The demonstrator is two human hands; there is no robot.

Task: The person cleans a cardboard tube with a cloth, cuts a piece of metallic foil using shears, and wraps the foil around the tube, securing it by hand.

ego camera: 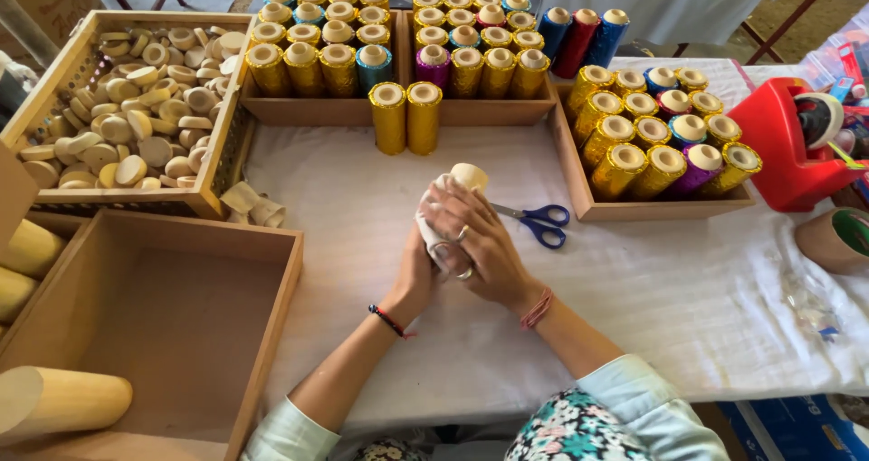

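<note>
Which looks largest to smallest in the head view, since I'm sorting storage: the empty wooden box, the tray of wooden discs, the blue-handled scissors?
1. Empty wooden box, though it lies nearest the camera, so this is unsure.
2. Tray of wooden discs.
3. Blue-handled scissors, clearly smallest.

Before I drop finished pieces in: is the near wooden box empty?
Empty: the near wooden box shows only bare floor inside.

A single head-worn camera looks steeply down and forward over the white-clothed table (688,298) from close above (the wearer's forearms enter at the bottom edge), taking in wooden trays (272,110) across the far side.
</note>
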